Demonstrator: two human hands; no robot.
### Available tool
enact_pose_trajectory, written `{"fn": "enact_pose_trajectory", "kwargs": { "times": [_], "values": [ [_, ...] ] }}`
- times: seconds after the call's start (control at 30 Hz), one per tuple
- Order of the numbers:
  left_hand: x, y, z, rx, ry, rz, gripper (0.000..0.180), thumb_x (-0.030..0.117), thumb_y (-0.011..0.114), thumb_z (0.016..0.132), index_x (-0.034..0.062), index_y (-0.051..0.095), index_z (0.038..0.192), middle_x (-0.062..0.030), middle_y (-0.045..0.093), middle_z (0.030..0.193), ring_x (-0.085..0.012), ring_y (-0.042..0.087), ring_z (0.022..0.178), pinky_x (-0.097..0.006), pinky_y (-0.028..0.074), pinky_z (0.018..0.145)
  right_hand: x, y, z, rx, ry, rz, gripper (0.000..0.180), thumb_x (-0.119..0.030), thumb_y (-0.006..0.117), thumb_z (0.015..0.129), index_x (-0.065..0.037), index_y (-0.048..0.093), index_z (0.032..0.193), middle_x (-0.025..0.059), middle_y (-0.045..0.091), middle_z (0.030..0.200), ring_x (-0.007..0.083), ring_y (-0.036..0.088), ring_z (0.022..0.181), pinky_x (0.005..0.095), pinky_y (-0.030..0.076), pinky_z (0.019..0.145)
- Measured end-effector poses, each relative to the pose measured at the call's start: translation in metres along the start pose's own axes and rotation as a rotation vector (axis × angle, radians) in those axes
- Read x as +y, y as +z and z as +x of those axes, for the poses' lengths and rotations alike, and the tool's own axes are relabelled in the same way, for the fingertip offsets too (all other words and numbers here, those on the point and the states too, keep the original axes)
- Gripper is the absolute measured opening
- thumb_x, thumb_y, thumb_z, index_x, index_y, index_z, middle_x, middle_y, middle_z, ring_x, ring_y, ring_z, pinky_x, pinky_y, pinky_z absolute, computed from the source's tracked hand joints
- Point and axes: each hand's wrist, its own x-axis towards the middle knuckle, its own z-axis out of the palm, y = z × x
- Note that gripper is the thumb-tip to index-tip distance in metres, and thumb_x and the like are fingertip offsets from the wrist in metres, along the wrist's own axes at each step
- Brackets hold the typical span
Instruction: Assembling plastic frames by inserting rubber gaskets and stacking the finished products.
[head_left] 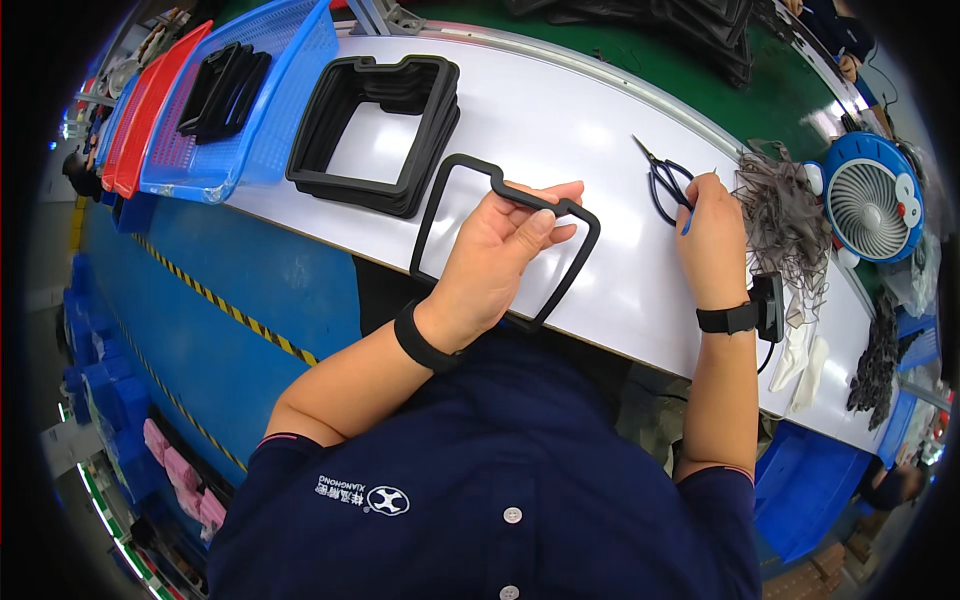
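My left hand grips a thin black rubber-like frame by its notched top side, with thumb and fingers closed on it. The frame is tilted up over the table's near edge. To the right, my right hand has its fingers curled at the dark handles of a pair of scissors, whose blades point away to the upper left. A small blue bit shows at the fingertips; the hand hides part of the grip. A stack of similar black frames stands on the white table, left of the held frame.
A blue basket holds more black frames at the far left, beside a red basket. Grey-brown scraps lie heaped on the right near a blue fan and white gloves. A metal rail edges the table's far side.
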Motion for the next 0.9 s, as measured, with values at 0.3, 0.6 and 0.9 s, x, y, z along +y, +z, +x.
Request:
{"fn": "enact_pose_trajectory", "kwargs": {
  "times": [0.3,0.6,0.9],
  "values": [
    [0.003,0.005,0.0,0.08,-0.028,0.101,0.016,0.015,0.056,0.103,0.0044,0.057,0.116,-0.0143,0.064,0.122,-0.02,0.063,0.115,-0.033,0.052,0.101,0.019,-0.001,0.024,-0.038,-0.298,-0.153,0.022,0.009,0.056,0.078,0.003,0.053,0.1,0.0211,0.063,0.093,0.0397,0.059,0.086,0.0469,0.051,0.078],
    [0.012,0.01,-0.003,0.145,-0.098,0.018,0.016,0.019,0.059,0.102,0.0064,0.061,0.113,-0.0104,0.067,0.115,-0.0174,0.064,0.109,-0.032,0.053,0.098,0.007,-0.014,0.012,-0.21,-0.053,0.503,0.032,0.001,0.065,0.076,-0.003,0.055,0.106,0.0111,0.061,0.087,0.0248,0.061,0.077,0.033,0.052,0.075],
    [0.011,0.011,-0.001,0.17,-0.084,-0.005,0.017,0.021,0.06,0.102,0.0071,0.06,0.113,-0.0087,0.066,0.111,-0.0157,0.064,0.104,-0.032,0.054,0.095,-0.055,-0.022,-0.06,0.131,0.048,0.771,0.038,0.0,0.083,0.076,0.0,0.064,0.109,0.0095,0.064,0.093,0.0175,0.065,0.084,0.0284,0.053,0.068]
  ]
}}
